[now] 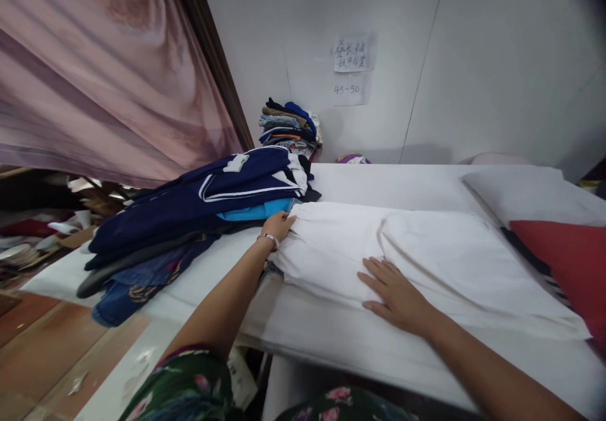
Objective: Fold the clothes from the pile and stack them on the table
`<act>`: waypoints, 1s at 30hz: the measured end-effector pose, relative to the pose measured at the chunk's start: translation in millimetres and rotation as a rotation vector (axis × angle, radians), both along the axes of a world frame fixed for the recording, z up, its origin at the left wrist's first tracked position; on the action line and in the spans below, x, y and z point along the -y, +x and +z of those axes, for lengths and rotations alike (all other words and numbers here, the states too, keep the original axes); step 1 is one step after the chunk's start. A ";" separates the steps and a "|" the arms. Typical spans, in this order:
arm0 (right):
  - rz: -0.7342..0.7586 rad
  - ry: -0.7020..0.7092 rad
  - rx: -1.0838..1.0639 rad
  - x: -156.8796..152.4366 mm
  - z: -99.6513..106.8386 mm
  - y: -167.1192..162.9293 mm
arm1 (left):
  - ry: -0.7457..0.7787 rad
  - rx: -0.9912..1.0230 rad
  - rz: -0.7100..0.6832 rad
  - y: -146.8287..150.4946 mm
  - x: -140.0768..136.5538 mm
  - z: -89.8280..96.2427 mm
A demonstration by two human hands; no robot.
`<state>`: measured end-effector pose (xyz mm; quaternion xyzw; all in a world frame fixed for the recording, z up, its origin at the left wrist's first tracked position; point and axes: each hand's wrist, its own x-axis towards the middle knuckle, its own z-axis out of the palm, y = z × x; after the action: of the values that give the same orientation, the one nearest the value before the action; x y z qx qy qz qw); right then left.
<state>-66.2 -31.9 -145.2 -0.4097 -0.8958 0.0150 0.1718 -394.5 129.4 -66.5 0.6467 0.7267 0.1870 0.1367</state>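
A pair of what looks like white trousers [331, 244] lies folded lengthwise across the white table, its gathered end to the left. At that end my left hand [279, 226] has its fingers closed on the edge of the cloth. My right hand [395, 295] rests flat on the near edge of the trousers, fingers spread. Right of the middle, a loose upper layer makes a curved fold. Some denim shows from under the left end, mostly hidden.
Left of the trousers lies a heap of dark clothes [189, 219], navy with white stripes on top. A folded stack [288, 124] stands against the wall. At the right are a red garment [563, 263] and a white pillow-like thing [530, 194]. Handwritten papers [351, 55] hang on the wall.
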 end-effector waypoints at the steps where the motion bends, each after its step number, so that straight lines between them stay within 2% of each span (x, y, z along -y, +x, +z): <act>1: 0.002 -0.002 -0.008 0.0 0.0 0.4 | -0.003 0.002 -0.003 -2.0 1.0 0.6; 8: 0.020 0.000 -0.043 -0.5 -1.1 0.9 | -0.075 -0.077 -0.028 -21.9 25.3 5.8; 13: 0.029 0.015 -0.057 -0.4 0.5 0.4 | -0.162 -0.197 -0.089 -23.4 40.0 4.2; 20: 0.030 -0.023 -0.060 -0.3 0.0 1.9 | -0.064 -0.196 -0.140 -16.9 43.0 -0.3; 23: 0.015 -0.051 -0.095 -0.1 1.2 2.4 | -0.062 -0.137 -0.105 -16.3 45.5 -1.7; 26: 0.005 -0.074 -0.157 -4.2 13.7 -2.7 | -0.039 -0.075 -0.023 -16.7 49.2 -1.0; 30: 0.041 -0.059 -0.232 -24.7 48.1 -28.4 | -0.074 -0.052 0.028 -20.4 51.6 -0.1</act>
<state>-94.6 -7.1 -97.1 -0.3915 -0.8773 0.0924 0.2619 -414.9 77.8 -66.6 0.6355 0.7455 0.1452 0.1389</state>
